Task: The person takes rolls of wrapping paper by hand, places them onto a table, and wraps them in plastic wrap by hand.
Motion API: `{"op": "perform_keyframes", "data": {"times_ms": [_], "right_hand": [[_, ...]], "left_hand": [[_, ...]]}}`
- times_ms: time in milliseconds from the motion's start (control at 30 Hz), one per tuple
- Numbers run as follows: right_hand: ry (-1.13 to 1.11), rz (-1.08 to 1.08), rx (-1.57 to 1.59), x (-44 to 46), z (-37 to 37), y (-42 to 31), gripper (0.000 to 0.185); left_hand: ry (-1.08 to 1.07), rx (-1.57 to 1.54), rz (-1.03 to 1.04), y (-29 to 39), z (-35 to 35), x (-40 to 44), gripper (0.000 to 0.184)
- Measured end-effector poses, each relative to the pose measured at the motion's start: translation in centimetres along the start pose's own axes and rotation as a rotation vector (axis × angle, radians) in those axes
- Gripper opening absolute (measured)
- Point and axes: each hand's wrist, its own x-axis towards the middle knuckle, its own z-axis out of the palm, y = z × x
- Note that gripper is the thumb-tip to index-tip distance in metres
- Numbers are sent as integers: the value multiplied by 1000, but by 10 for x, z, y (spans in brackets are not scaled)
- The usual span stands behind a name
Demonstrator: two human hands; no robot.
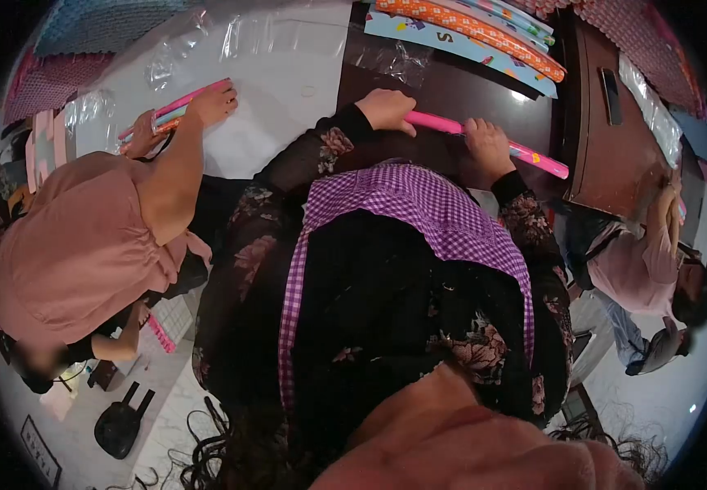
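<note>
A slim pink roll (539, 160), apparently wrapping paper with a patterned right part, lies across in front of me over the dark brown tabletop. Around its left end my left hand (388, 109) is closed, the thumb along the near side. My right hand (489, 147) is wrapped round it right of the middle, fingers over the top. Beyond the hands lies a stack of patterned paper rolls (472, 37), orange, blue and floral, with a light blue printed sheet (451, 51) along its near side. Crumpled clear plastic (394, 61) lies left of the stack.
At my left a co-worker in a pink top (84, 245) handles pink and patterned rolls (175, 106) on the white table (288, 122). A phone (611, 95) rests on a brown surface (602, 155) at right. Another person (635, 269) is beyond it.
</note>
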Motion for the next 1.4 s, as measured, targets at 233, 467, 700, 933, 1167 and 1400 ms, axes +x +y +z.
{"op": "perform_keyframes", "data": {"times_ms": [233,467,700,933,1167,1400], "right_hand": [[-43,33,0,-13,9,4,23],[19,-88,40,-6,29,-2,33],[0,-51,54,2,36,-13,35],[124,-146,228,6,25,-10,31],[426,118,392,64,46,46,19],[399,231,475,107,57,83,24]], "left_hand": [[203,108,75,-19,27,-23,47],[242,245,77,-22,45,-28,45],[270,114,36,-8,67,-13,41],[476,213,103,-2,76,-21,39],[493,341,87,4,79,-22,41],[491,381,91,-1,83,-22,41]]}}
